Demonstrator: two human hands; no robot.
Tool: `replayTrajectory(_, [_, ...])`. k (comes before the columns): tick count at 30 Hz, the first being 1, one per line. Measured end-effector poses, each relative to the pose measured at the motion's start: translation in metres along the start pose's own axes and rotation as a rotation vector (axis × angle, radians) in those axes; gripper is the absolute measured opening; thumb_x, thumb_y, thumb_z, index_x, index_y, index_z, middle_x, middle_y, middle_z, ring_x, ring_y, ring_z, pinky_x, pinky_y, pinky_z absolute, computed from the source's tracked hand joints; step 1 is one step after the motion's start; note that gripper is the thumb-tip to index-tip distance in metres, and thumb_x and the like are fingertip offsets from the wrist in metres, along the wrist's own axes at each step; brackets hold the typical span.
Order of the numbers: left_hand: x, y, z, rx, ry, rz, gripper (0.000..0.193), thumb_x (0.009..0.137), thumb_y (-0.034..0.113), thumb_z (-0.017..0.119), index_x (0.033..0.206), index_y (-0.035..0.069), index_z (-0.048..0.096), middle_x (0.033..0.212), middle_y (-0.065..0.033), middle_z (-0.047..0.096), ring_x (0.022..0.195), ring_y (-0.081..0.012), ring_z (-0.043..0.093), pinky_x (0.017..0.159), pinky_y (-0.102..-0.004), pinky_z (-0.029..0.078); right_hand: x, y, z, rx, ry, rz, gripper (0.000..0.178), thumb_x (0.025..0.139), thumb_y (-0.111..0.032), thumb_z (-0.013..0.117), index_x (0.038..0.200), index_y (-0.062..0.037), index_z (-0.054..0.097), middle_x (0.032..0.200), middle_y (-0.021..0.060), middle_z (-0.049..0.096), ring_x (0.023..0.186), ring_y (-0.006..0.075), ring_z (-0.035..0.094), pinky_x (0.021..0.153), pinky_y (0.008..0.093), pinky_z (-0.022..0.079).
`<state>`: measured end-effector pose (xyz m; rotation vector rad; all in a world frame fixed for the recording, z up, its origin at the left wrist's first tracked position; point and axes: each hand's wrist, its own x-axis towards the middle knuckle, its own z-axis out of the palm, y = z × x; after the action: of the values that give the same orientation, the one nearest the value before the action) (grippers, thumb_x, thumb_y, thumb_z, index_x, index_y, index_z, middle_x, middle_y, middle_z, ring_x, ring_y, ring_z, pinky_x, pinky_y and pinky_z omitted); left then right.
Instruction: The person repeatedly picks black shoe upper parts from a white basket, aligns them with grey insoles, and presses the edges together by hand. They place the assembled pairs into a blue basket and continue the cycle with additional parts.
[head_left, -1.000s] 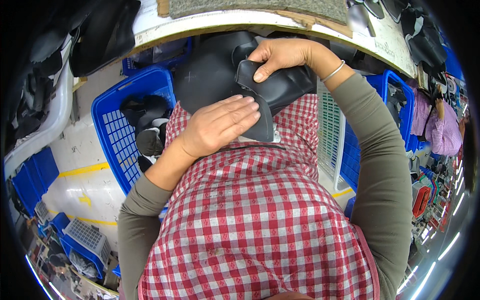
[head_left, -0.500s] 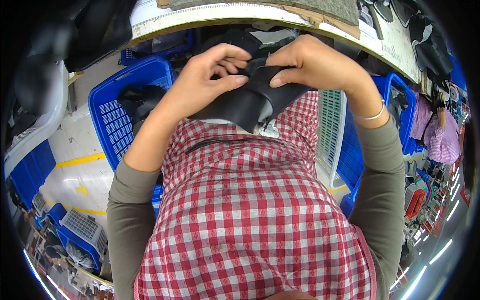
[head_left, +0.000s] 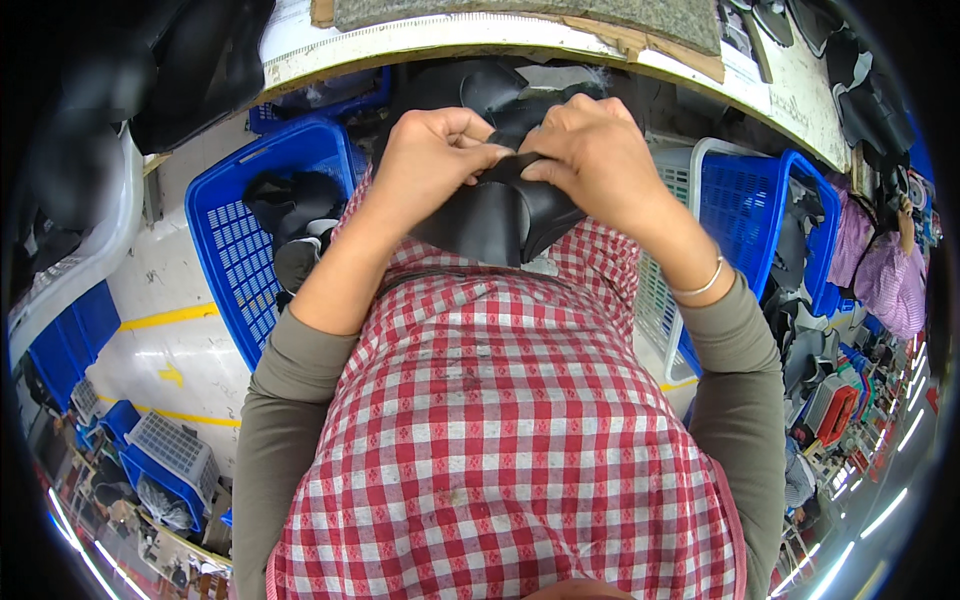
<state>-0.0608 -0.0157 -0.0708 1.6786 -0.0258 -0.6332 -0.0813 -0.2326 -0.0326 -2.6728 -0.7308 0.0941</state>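
Observation:
A smooth black leather-like piece (head_left: 478, 220) hangs in front of my checked apron, its lower part curved and overlapping. My left hand (head_left: 437, 160) pinches its upper edge between thumb and fingers. Close beside it, my right hand (head_left: 590, 155) grips the same edge with the thumb on the near face. The two sets of fingertips almost meet. More black pieces (head_left: 465, 88) lie just beyond my hands, under the table edge. What the fingertips press together is partly hidden.
A white worktable (head_left: 420, 38) with a grey board (head_left: 530, 18) spans the far side. Blue baskets with black pieces stand at left (head_left: 250, 300) and right (head_left: 735, 215); a pale crate (head_left: 655, 300) is beside the right one. At far right is a person in a pink garment (head_left: 890, 275).
My hands have come closer together and slightly lower. My left fingers, loosely spread before, now pinch the black piece's upper edge. The piece hangs more folded, nearer the middle.

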Motion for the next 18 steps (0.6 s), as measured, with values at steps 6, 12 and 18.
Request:
replayTrajectory(6, [-0.008, -0.017, -0.028, 0.173, -0.18, 0.108, 0.022, 0.093, 0.001, 0.074, 0.115, -0.001, 0.077, 0.088, -0.0038, 0.076, 0.079, -0.0081, 0.069, 0.075, -0.0244, 0.057, 0.0, 0.012, -0.003, 0.126, -0.089, -0.04, 0.024, 0.079, -0.028, 0.084, 0.098, -0.0162, 0.08, 0.086, 0.0018, 0.07, 0.096, 0.0236, 0.065, 0.093, 0.0396, 0.043])
replayTrajectory(12, [-0.012, -0.015, -0.025, 0.099, -0.203, 0.162, 0.023, 0.096, 0.001, 0.068, 0.116, -0.003, 0.076, 0.088, -0.0021, 0.073, 0.079, -0.0092, 0.067, 0.075, -0.0266, 0.056, 0.001, 0.004, -0.001, 0.069, -0.097, -0.026, 0.027, 0.077, -0.026, 0.086, 0.099, -0.0126, 0.077, 0.091, 0.0024, 0.074, 0.092, 0.0242, 0.067, 0.09, 0.0393, 0.044])
replayTrajectory(18, [-0.005, -0.018, -0.004, -0.087, -0.015, 0.104, 0.022, 0.094, 0.002, 0.063, 0.11, -0.005, 0.076, 0.086, -0.004, 0.073, 0.074, -0.0098, 0.065, 0.07, -0.0258, 0.055, -0.011, -0.026, -0.015, 0.051, 0.12, -0.053, 0.031, 0.076, -0.02, 0.088, 0.096, -0.0131, 0.064, 0.083, 0.0035, 0.069, 0.077, 0.0259, 0.066, 0.079, 0.039, 0.045])
